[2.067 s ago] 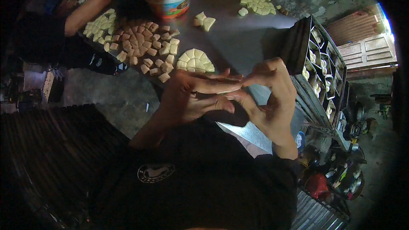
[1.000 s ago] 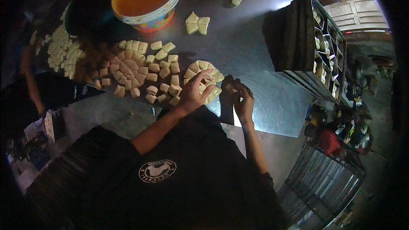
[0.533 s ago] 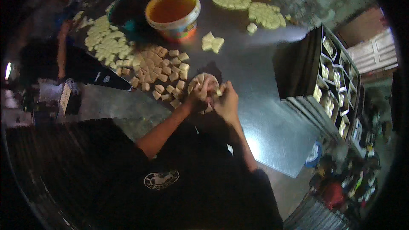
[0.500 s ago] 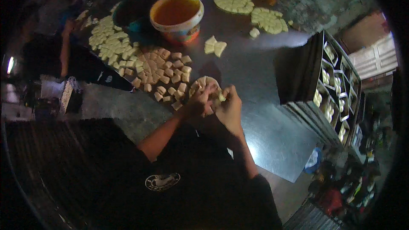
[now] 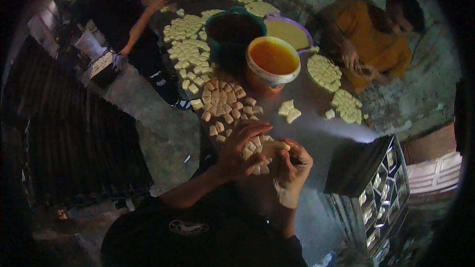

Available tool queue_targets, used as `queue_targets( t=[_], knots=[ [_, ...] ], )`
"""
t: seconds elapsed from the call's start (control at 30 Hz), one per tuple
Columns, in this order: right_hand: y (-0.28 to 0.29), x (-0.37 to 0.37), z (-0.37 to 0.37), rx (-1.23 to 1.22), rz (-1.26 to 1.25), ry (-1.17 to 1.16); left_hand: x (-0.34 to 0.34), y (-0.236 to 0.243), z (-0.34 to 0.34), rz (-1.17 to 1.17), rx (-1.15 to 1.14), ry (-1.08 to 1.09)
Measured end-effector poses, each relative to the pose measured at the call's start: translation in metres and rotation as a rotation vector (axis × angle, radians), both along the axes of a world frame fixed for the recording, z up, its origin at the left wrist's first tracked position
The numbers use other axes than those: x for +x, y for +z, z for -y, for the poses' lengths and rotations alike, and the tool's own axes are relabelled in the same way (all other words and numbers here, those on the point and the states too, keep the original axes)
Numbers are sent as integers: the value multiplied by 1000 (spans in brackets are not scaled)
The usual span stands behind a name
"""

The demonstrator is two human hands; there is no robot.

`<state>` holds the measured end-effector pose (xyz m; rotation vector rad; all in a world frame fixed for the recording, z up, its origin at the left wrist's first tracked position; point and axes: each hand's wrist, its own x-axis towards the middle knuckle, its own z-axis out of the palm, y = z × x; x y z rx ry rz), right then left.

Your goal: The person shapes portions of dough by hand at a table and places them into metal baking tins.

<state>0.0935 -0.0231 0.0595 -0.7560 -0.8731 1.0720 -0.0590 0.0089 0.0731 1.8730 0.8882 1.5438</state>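
Note:
A round of dough divided into wedge-like pieces (image 5: 254, 149) lies at the near side of the metal table. My left hand (image 5: 236, 154) curls round its left side, thumb and fingers on it. At its right edge my right hand (image 5: 294, 165) pinches the end of a pale dough strip (image 5: 273, 147) between thumb and fingertips; whether the strip is still joined to the round I cannot tell. Just beyond my hands lie loose brownish dough pieces (image 5: 228, 117) beside another divided brownish round (image 5: 220, 95). Two joined pale pieces (image 5: 289, 111) sit apart, further right.
An orange-filled bucket (image 5: 273, 62), a dark green tub (image 5: 234, 28) and a purple basin (image 5: 288, 33) stand mid-table. Pale divided dough (image 5: 186, 52) lies left, more rounds (image 5: 324, 72) right. Stacked baking tins (image 5: 378, 193) stand at right. Co-workers are at far left and in an orange shirt (image 5: 374, 44).
My view has tilted up and turned, bringing the person in orange into view. My left hand has spread round the dough round; my right hand has shifted to its right edge with a strip pinched.

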Motion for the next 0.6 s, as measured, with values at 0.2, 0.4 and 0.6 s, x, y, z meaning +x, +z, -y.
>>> queue_targets(
  t=[0.2, 0.4, 0.6],
  knots=[
    [29, -67, -51, -99, 1, 415, -46, -61, -61, 114, 381, -313],
    [38, -130, -144, -89, 248, 436, -72, -48, -131, 867, 38, -378],
    [31, -176, -307, -30, 699, 521, -105, -97, -208, 791, -458, 205]
  ],
)
